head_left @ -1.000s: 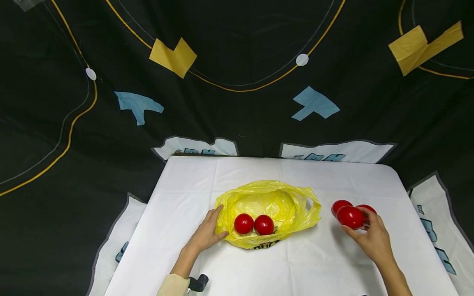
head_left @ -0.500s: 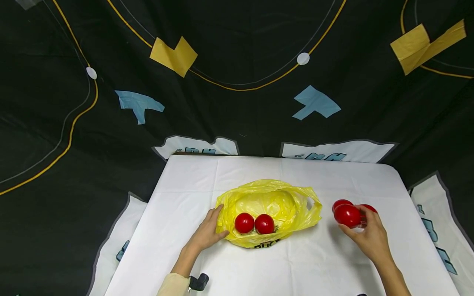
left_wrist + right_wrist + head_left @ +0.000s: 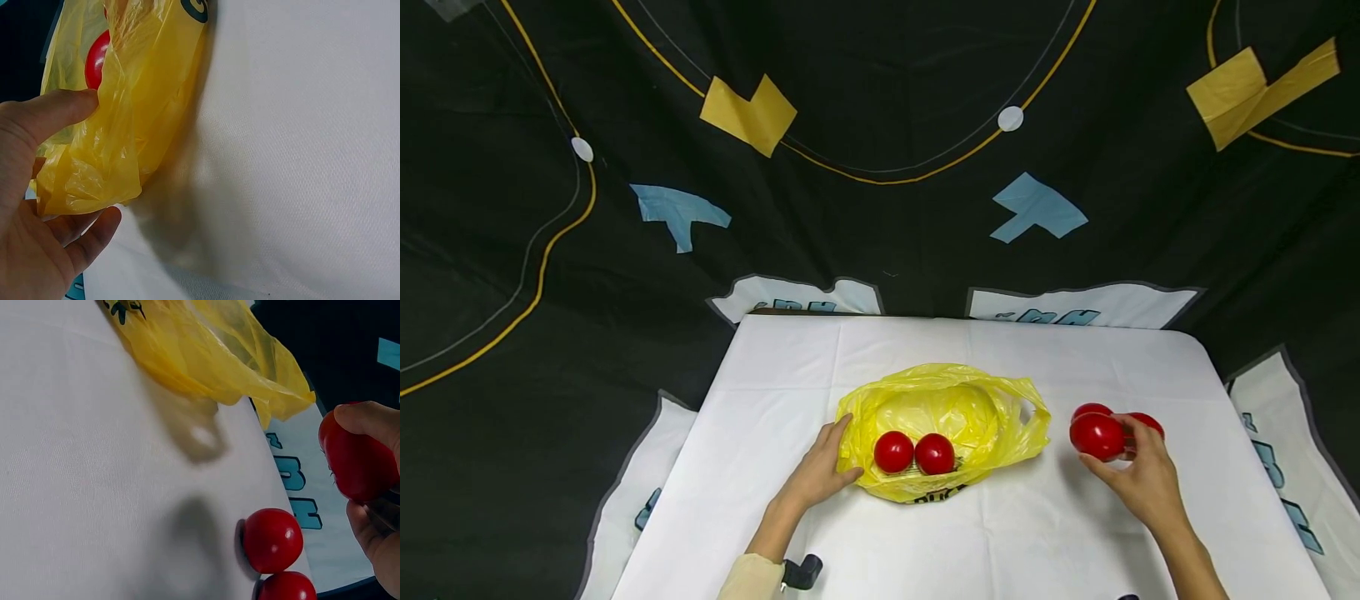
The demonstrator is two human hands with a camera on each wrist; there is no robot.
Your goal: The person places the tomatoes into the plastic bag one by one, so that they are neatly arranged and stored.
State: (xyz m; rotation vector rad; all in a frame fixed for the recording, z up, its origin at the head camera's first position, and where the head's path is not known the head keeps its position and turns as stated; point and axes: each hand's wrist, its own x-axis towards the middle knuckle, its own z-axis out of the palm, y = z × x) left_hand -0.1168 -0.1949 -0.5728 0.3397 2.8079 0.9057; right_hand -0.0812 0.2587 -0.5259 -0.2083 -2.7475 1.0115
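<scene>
A yellow plastic bag (image 3: 940, 392) lies with its mouth spread, and two red balls (image 3: 893, 452) (image 3: 935, 454) sit inside. My left hand (image 3: 820, 471) holds the bag's left edge, thumb on the near side; in the left wrist view the thumb presses the yellow film (image 3: 119, 144) beside a red ball (image 3: 97, 59). To the right of the bag, my right hand (image 3: 1142, 479) grips a red ball (image 3: 1097, 437), which the right wrist view shows raised off the cloth (image 3: 359, 459). Two more red balls (image 3: 273, 540) (image 3: 287, 587) rest on the table beneath it.
White cloth (image 3: 925, 550) covers the table. A small black object (image 3: 802, 573) is by my left wrist. Behind the table hangs a black curtain (image 3: 880, 242) with yellow and blue patches.
My right hand, with its red ball, has shifted slightly left toward the bag. My left hand and the bag have stayed in place.
</scene>
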